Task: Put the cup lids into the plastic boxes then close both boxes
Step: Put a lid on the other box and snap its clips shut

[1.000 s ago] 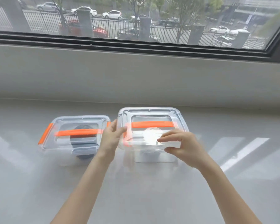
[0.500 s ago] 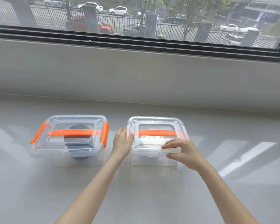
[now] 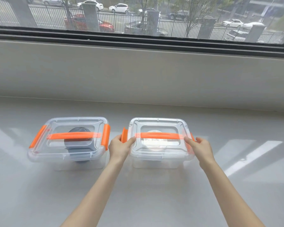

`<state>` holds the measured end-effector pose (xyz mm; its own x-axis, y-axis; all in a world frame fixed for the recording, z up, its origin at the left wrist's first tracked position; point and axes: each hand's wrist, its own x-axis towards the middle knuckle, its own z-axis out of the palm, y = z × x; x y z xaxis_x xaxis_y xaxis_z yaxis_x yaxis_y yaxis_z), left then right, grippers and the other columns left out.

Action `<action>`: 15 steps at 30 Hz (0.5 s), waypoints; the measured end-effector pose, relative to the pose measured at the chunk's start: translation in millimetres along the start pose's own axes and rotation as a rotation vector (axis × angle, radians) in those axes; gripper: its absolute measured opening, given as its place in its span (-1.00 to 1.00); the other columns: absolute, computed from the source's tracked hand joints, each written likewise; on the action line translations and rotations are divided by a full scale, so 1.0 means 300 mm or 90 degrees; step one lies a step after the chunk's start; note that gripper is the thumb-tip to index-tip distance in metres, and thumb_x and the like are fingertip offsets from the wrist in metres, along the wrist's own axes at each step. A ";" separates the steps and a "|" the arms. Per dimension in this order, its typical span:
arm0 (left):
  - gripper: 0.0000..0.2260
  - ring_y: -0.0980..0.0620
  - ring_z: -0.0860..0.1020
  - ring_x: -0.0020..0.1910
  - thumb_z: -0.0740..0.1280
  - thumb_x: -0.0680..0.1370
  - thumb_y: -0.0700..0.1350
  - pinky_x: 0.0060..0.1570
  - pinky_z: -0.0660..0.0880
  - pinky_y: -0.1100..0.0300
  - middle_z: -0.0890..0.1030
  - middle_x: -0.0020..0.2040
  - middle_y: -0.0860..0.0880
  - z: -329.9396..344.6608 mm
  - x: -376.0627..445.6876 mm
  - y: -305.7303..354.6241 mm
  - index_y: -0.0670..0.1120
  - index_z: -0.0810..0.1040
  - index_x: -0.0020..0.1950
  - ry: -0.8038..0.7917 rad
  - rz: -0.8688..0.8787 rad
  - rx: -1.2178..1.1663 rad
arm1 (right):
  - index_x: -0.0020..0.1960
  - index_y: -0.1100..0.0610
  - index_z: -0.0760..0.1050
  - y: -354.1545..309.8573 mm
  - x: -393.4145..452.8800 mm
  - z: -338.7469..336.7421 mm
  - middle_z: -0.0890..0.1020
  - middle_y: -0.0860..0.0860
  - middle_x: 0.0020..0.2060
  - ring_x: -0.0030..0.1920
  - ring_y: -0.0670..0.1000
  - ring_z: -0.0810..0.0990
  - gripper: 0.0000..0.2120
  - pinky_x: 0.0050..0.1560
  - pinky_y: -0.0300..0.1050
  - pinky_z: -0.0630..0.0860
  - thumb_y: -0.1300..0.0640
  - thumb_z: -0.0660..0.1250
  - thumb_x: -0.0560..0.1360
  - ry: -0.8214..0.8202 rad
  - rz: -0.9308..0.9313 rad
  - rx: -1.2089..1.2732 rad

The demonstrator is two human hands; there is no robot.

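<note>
On the pale grey surface below a window, two clear plastic boxes stand side by side, near each other but apart. The left box has its clear cover on, with an orange handle lying flat across the top and an orange clip folded down against each short side. Through the cover a dark cup lid shows inside it.

Between the boxes, the left hand comes up from below. Its thumb rests on the cover of the right box at the left end of that box's orange handle, and its fingers curl around the left clip, which stands out from the box wall instead of lying flat against it.

The right box also has its cover in place, handle flat across the middle. Under the cover a clear cup lid can be made out, pale and hard to trace.

At the box's right side, the right hand mirrors the other: thumb on the cover by the right end of the handle, fingers closed over the right clip, most of which is hidden behind them, so whether it is pressed home cannot be told.
</note>
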<state>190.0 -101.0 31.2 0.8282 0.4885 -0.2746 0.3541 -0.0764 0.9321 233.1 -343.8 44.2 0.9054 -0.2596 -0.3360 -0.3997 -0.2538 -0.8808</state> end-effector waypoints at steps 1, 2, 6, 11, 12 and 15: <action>-0.92 -0.08 0.57 -0.17 0.40 0.39 -0.09 -0.15 0.45 0.13 0.59 -0.25 -0.05 0.000 0.000 0.002 -0.07 0.54 -0.23 0.017 0.047 0.044 | 0.39 0.32 0.20 0.002 0.002 0.000 0.41 0.20 0.33 0.31 0.15 0.41 -0.31 0.26 -0.05 0.32 0.05 0.41 0.41 0.006 -0.006 0.008; -0.90 -0.08 0.52 -0.25 0.38 0.41 -0.11 -0.24 0.42 0.16 0.56 -0.30 -0.07 -0.001 -0.007 0.009 -0.12 0.55 -0.23 0.030 0.087 0.081 | 0.37 0.34 0.23 0.003 0.003 0.001 0.45 0.19 0.28 0.27 0.14 0.44 -0.32 0.24 -0.06 0.33 0.08 0.42 0.40 0.009 -0.012 0.015; -0.81 -0.03 0.34 -0.42 0.30 0.47 -0.12 -0.41 0.24 0.14 0.37 -0.46 -0.03 -0.013 -0.021 0.012 -0.24 0.52 -0.21 0.074 0.174 0.205 | 0.13 0.33 0.48 -0.020 -0.016 0.024 0.53 0.15 -0.06 -0.05 0.07 0.48 -0.65 0.08 -0.03 0.42 0.20 0.41 0.41 0.002 -0.050 0.046; -0.79 -0.28 0.54 -0.21 0.17 0.54 -0.16 -0.29 0.25 0.12 0.52 -0.35 -0.26 -0.018 -0.023 0.008 -0.22 0.55 0.01 0.101 0.258 0.308 | -0.07 0.30 0.54 -0.010 -0.007 0.043 0.57 0.11 -0.15 -0.14 0.06 0.50 -0.78 -0.23 -0.15 0.40 0.20 0.45 0.36 -0.003 -0.054 0.087; -0.74 -0.29 0.55 -0.19 0.13 0.55 -0.19 -0.27 0.29 0.07 0.57 -0.29 -0.29 -0.014 -0.023 0.007 -0.21 0.52 0.14 0.108 0.283 0.349 | -0.04 0.30 0.55 -0.006 -0.007 0.044 0.57 0.11 -0.15 -0.14 0.06 0.51 -0.76 -0.23 -0.19 0.41 0.20 0.45 0.36 -0.010 -0.048 0.098; -0.64 -0.28 0.57 -0.15 0.04 0.58 -0.21 -0.19 0.42 -0.05 0.63 -0.13 -0.31 -0.006 -0.015 0.003 -0.22 0.37 0.34 0.121 0.323 0.454 | 0.00 0.26 0.56 0.005 -0.012 0.049 0.61 0.12 -0.14 -0.14 0.07 0.55 -0.74 -0.23 -0.24 0.45 0.19 0.46 0.35 -0.016 -0.042 0.124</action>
<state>185.8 -101.5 33.6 0.8950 0.3797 0.2339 0.2027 -0.8136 0.5450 231.3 -329.4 39.3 0.9329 -0.2247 -0.2814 -0.3062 -0.0836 -0.9483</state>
